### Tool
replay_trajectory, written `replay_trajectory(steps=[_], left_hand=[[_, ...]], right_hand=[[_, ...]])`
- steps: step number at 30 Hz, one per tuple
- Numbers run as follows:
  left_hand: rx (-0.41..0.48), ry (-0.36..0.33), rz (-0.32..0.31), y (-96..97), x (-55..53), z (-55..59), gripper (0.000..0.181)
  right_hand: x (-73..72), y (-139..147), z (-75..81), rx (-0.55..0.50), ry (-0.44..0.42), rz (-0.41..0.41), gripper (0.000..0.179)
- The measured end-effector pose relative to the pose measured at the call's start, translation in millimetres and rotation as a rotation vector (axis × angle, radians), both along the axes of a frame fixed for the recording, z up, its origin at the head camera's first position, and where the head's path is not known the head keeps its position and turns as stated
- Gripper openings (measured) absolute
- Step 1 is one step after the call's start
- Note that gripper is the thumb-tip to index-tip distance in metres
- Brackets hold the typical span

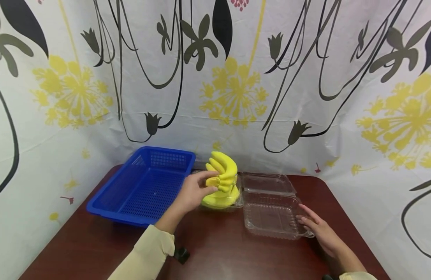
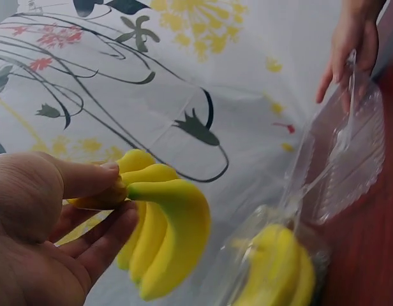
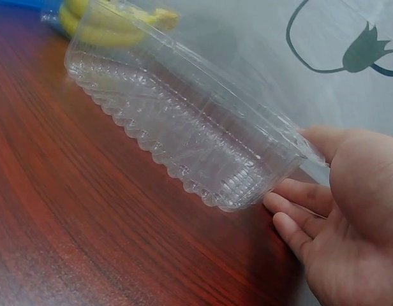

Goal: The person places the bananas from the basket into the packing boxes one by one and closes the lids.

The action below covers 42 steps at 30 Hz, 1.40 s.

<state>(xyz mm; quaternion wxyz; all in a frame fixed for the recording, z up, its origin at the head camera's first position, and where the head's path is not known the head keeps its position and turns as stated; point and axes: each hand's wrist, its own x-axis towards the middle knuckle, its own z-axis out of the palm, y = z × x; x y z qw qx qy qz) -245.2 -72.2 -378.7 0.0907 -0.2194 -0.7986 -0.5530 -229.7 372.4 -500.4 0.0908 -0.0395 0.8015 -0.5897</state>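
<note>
A bunch of yellow bananas (image 1: 226,167) hangs from my left hand (image 1: 191,192), whose thumb and fingers pinch it by the stem end; the left wrist view shows the bananas (image 2: 174,220) curving down from that grip. Below and behind them, a second bunch of bananas (image 1: 218,201) lies in another clear plastic box. At the right, my right hand (image 1: 322,231) holds an open clear plastic clamshell box (image 1: 269,217) by its right edge. In the right wrist view the thumb lies at the rim and the fingers (image 3: 298,204) press the outer wall.
A blue plastic basket (image 1: 113,212) with slotted walls stands at the left of the dark red table (image 1: 215,249). The clamshell's lid (image 1: 268,183) is folded back towards the patterned cloth (image 1: 215,97) behind the table. A small black object (image 1: 182,255) is by the left sleeve.
</note>
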Motion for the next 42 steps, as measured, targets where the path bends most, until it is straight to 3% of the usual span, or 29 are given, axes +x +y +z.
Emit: replay_trajectory(steps=[7, 14, 23, 27, 34, 42], left_hand=[[-0.044, -0.021, -0.032, 13.0, 6.7, -13.0, 0.034], [0.019, -0.073, -0.067, 30.6, 11.0, -29.9, 0.031], [0.096, -0.073, -0.115, 52.8, 17.7, -39.1, 0.034], [0.116, -0.081, -0.128, 60.8, 21.6, -37.6, 0.034], [0.171, -0.087, -0.191, 63.7, 40.3, -17.4, 0.032], [0.211, -0.144, -0.232, 69.7, 41.7, -21.1, 0.032]], right_hand=[[0.4, 0.4, -2.7, 0.007, -0.007, -0.018, 0.06], [-1.1, -1.3, -2.1, 0.023, -0.003, -0.008, 0.061], [0.1, -0.3, -2.5, 0.02, 0.017, 0.013, 0.061], [2.5, -0.3, -3.0, 0.019, 0.007, 0.002, 0.059], [2.6, -2.2, -1.2, 0.017, 0.0, -0.003, 0.06], [2.4, -1.5, -1.3, 0.034, -0.013, -0.001, 0.064]])
